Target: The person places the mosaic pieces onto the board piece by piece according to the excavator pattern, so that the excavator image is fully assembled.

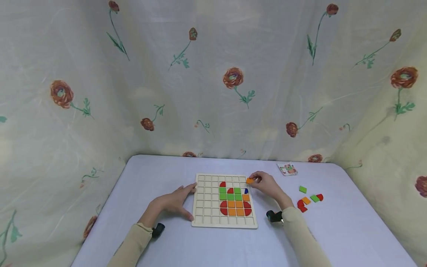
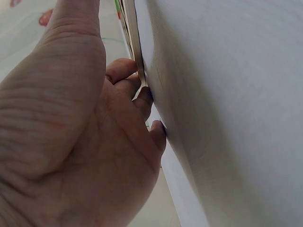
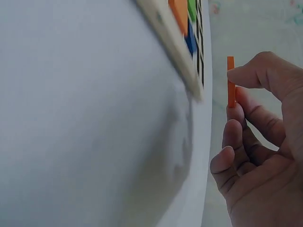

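Beige sleeves point(image 1: 131, 243) run along both of the person's forearms, a black device point(image 1: 158, 230) at each wrist, behind the fingers. Stretched out over the desk point(image 1: 180, 248), the left hand point(image 1: 172, 202) has its thumb spread well apart from the other fingers, the thumb at the near left corner of a pale gridded board point(image 1: 207, 211) and the fingertips farther up its left edge. Thumb and fingers of the right hand point(image 1: 268, 186) are clamped on a thin orange tile point(image 1: 249, 181), held up at the board's far right corner. Just nearer the person than those pinching fingers, a blue piece point(image 1: 246, 191) sits in the grid, and to their left red, green and orange tiles point(image 1: 235, 204) fill several cells. Right of the same fingers, loose green, orange and red pieces point(image 1: 306, 200) lie scattered; beyond these, farther from the person, is a small picture card point(image 1: 288, 169).
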Available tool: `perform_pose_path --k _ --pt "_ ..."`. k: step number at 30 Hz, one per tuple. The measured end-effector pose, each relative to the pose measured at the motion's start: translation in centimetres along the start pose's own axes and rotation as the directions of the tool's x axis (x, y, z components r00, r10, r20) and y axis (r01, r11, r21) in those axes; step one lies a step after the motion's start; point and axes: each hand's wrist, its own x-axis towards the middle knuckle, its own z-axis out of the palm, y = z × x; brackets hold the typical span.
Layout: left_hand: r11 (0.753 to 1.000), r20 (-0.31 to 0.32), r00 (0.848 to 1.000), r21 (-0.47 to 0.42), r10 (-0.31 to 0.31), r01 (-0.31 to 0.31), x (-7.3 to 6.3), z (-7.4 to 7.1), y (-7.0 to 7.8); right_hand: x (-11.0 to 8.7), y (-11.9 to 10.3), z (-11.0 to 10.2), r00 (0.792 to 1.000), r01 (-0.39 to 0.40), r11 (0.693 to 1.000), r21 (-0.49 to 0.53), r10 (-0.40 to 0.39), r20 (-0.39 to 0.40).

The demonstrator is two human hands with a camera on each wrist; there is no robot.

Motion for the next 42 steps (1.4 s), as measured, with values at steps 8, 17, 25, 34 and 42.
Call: perform_pose_path --k 8,17,25,34,42 --pt "1.000 0.006 1.000 0.006 -0.004 0.004 0.1 0.1 -0.3 0.8 -3.3 3.1 0.995 0.072 0.997 0.012 -0.072 0.065" --pt "1.000 0.007 1.000 0.005 0.015 -0.015 0.2 0.2 -0.4 1.4 -4.8 4.8 0.990 0.076 0.997 0.002 -0.075 0.118" --pt "1.000 0.002 1.000 0.008 0.012 -0.012 0.2 0.2 -0.4 1.3 -5.2 4.9 0.989 0.067 0.998 -0.019 -0.064 0.133" --pt "1.000 0.006 1.000 0.006 -0.001 0.001 0.1 -0.1 -0.1 1.4 -4.7 4.9 0.991 0.066 0.998 -0.016 -0.064 0.122" --pt "1.000 0.002 1.000 0.016 -0.005 0.005 0.1 0.1 -0.3 1.6 -5.1 5.3 0.991 0.093 0.995 -0.030 -0.090 0.095"
